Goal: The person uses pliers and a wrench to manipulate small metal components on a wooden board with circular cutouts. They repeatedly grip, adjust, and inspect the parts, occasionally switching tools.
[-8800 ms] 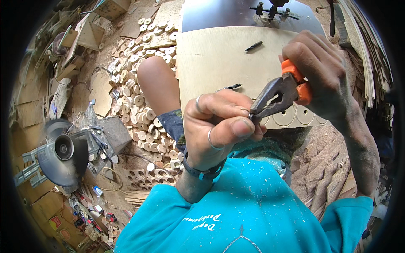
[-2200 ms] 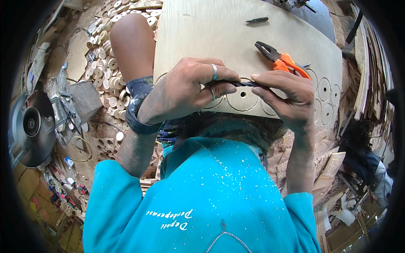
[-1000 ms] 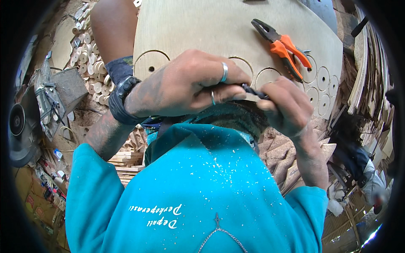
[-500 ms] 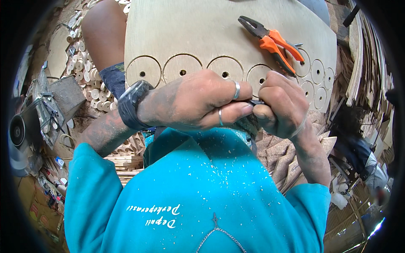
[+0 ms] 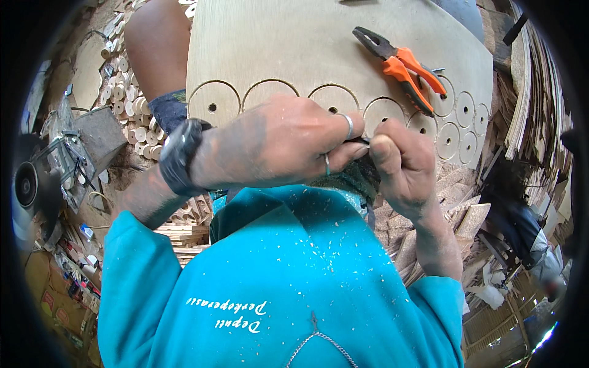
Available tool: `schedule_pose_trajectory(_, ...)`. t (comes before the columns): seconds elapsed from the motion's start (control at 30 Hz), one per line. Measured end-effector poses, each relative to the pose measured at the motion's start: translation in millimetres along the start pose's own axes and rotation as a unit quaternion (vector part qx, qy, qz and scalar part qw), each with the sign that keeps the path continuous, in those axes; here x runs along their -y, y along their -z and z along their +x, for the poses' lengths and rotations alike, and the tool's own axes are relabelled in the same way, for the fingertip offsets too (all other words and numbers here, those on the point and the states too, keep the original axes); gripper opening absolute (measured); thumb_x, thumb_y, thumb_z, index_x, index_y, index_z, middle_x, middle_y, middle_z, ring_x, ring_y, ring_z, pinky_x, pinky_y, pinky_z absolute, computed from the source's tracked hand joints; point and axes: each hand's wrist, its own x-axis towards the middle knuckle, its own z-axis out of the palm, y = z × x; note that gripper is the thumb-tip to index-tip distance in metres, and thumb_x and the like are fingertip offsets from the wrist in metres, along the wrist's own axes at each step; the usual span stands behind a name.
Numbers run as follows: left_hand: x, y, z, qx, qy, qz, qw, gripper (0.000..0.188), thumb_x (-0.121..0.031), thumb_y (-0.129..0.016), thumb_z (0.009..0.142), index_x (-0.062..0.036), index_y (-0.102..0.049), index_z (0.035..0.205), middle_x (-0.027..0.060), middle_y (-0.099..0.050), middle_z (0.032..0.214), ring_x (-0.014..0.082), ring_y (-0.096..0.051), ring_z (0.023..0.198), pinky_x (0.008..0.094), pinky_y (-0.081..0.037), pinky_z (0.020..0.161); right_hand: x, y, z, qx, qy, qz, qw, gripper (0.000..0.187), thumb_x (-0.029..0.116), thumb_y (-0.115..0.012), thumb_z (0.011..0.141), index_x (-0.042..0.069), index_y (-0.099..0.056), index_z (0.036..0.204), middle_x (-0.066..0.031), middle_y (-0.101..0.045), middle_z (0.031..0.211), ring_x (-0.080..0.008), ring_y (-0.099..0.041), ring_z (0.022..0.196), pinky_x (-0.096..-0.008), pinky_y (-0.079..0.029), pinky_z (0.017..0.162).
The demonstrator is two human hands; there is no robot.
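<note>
My left hand (image 5: 288, 142) is closed, with a dark watch on its wrist and two rings on its fingers. Thumb and fingers pinch a small dark thin piece (image 5: 363, 141), mostly hidden, so its kind cannot be told. Right beside it, my right hand (image 5: 406, 161) is closed too, thumb pressed to the forefinger at the piece's other end; what lies inside its grip is hidden. Both hands are over the near edge of a pale wooden board (image 5: 264, 43) cut with round outlines, each with a centre hole. Pliers (image 5: 402, 66) with orange-and-black handles lie on the board.
A small metal rod (image 5: 438, 69) pokes out beside the pliers' handles. Cut wooden discs (image 5: 142, 135) are heaped on the floor at left. Stacked wood strips (image 5: 527, 80) stand at right, with wood offcuts (image 5: 475, 218) below. A bare knee (image 5: 156, 43) borders the board's left side.
My right hand has turned and shifted a little left and down, its thumb now higher against the forefinger. Both hands stay together. The board and pliers appear slightly farther right in the view.
</note>
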Motion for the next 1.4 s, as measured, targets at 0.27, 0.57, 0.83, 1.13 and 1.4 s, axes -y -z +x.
schedule_pose_trajectory(0.27,4,23,3,0.136,0.056,-0.231,0.962,0.033,-0.026,-0.050,0.100,0.0016,-0.058,0.085,0.0193,-0.058,0.069,0.0355,-0.059,0.069,0.0456,-0.047,0.065,-1,14,9,0.088,0.134,-0.056,0.985,0.027,0.029,-0.056,0.099,0.004,-0.056,0.089,-0.0131,-0.051,0.071,-0.0298,-0.056,0.063,-0.0405,-0.045,0.057)
schedule_pose_trajectory(0.57,1,7,0,0.145,0.091,-0.376,0.911,0.030,-0.025,-0.052,0.101,-0.0008,-0.057,0.084,0.0094,-0.056,0.067,0.0235,-0.058,0.064,0.0389,-0.044,0.060,-4,19,19,0.044,0.311,-0.173,0.934,0.033,0.028,-0.060,0.098,0.005,-0.051,0.075,-0.0054,-0.044,0.063,-0.0209,-0.047,0.048,-0.0358,-0.039,0.042)
schedule_pose_trajectory(0.83,-6,14,6,0.081,-0.077,-0.031,0.993,0.017,-0.017,-0.064,0.090,-0.0047,-0.053,0.092,0.0102,-0.055,0.066,0.0306,-0.061,0.058,0.0417,-0.047,0.049,-3,3,2,-0.030,0.176,-0.043,0.983,0.033,0.021,-0.053,0.098,0.004,-0.049,0.070,-0.0089,-0.039,0.058,-0.0247,-0.042,0.045,-0.0383,-0.032,0.044)
schedule_pose_trajectory(1.13,7,-2,4,0.067,-0.081,0.089,0.991,0.015,-0.016,-0.063,0.088,-0.0038,-0.055,0.087,0.0098,-0.058,0.066,0.0322,-0.061,0.057,0.0426,-0.048,0.049,27,-17,-9,-0.009,-0.361,0.408,0.839,0.048,0.033,-0.042,0.106,0.008,-0.048,0.066,0.0066,-0.040,0.058,-0.0042,-0.034,0.050,-0.0234,-0.029,0.044)
schedule_pose_trajectory(1.4,1,16,1,0.145,0.084,-0.307,0.937,0.035,-0.029,-0.047,0.104,0.0008,-0.058,0.088,0.0152,-0.050,0.063,0.0263,-0.050,0.060,0.0390,-0.043,0.062,13,14,-11,-0.036,-0.041,0.052,0.997,0.052,0.050,-0.050,0.101,0.000,-0.065,0.096,-0.0006,-0.050,0.067,-0.0091,-0.047,0.058,-0.0257,-0.037,0.051)
